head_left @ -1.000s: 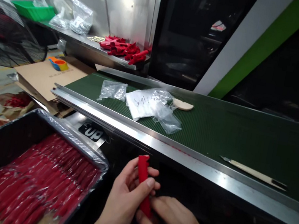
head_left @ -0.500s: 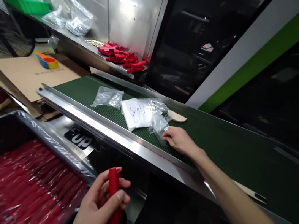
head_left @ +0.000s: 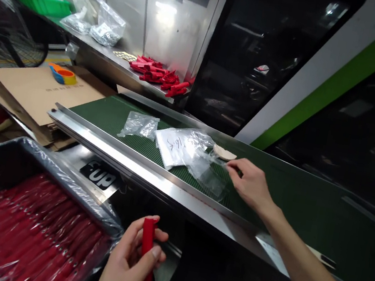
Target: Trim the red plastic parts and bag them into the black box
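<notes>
My left hand (head_left: 136,257) is closed around a long red plastic part (head_left: 148,240), held upright in front of the belt's edge. Over the green conveyor belt (head_left: 294,193), my right hand (head_left: 248,183) pinches the edge of a clear plastic bag (head_left: 210,176). That bag stretches left from my fingertips and lies partly on the belt. Beside it is a stack of white plastic bags (head_left: 174,145) with handwriting on top. Another crumpled clear bag (head_left: 141,125) rests farther left. A pale, half-round piece (head_left: 224,153) lies just behind my right fingertips.
A black bin (head_left: 28,151) at the lower left holds many bagged red parts. Loose red parts (head_left: 162,75) are piled on the metal shelf. A tape roll (head_left: 64,76) sits on flat cardboard (head_left: 39,97). Metal rails (head_left: 127,151) edge the belt; a fan (head_left: 7,26) stands far left.
My right hand has moved right, drawing the clear bag's edge with it, so the bag is now spread flatter. My left hand still holds the red part.
</notes>
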The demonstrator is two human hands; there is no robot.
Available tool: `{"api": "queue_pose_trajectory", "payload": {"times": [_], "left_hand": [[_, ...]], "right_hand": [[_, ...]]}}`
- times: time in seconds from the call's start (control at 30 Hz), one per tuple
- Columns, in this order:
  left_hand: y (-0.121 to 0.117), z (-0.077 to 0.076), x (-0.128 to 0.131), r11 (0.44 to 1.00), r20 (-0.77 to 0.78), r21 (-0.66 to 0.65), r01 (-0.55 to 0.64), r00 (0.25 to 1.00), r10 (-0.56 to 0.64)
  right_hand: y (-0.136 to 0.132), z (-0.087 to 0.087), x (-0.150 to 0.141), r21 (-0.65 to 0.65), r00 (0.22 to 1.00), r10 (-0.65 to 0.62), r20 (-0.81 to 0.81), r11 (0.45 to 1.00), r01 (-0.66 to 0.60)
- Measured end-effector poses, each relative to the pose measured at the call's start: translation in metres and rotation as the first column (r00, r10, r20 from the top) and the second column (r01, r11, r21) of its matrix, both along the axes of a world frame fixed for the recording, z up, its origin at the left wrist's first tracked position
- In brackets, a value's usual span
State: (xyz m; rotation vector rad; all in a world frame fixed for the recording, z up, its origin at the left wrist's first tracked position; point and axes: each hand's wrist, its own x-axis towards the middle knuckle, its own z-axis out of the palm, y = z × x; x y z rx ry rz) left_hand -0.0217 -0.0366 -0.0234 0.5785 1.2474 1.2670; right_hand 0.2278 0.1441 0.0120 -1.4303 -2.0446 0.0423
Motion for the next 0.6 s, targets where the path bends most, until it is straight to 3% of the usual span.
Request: {"api": "queue_pose_trajectory", "payload": {"times": [0.17,0.27,0.33,0.4,0.47,0.53,0.6], "left_hand": [[-0.009,-0.001,0.003,0.998,-0.079,0.052,-0.022,0.997,0.027],[-0.018,0.003,0.011,0.994,-0.144,0.104,-0.014,0.989,0.029],[-0.023,0.007,0.019,0.991,-0.134,0.136,0.021,0.991,-0.003],[-0.027,0.011,0.025,0.991,-0.106,0.121,0.054,0.993,-0.041],[-0.028,0.012,0.029,0.991,-0.089,0.074,0.113,0.99,-0.107],[-0.028,0.009,0.031,0.982,-0.1,0.049,0.181,0.979,-0.175],[-0.027,0.004,0.032,0.968,-0.124,0.044,0.247,0.963,-0.24]], "right_hand": [[-0.043,0.009,-0.015,0.067,0.987,-0.045,-0.154,0.996,0.056],[-0.094,0.011,-0.041,-0.098,0.978,0.096,-0.187,0.988,-0.116],[-0.13,0.008,-0.061,-0.248,0.945,0.149,-0.29,0.942,-0.225],[-0.159,0.002,-0.078,-0.429,0.853,0.07,-0.517,0.841,-0.329],[-0.177,-0.005,-0.087,-0.535,0.736,-0.097,-0.671,0.75,-0.389],[-0.186,-0.014,-0.088,-0.574,0.673,-0.214,-0.708,0.729,-0.373],[-0.19,-0.021,-0.081,-0.584,0.661,-0.269,-0.7,0.749,-0.314]]}}
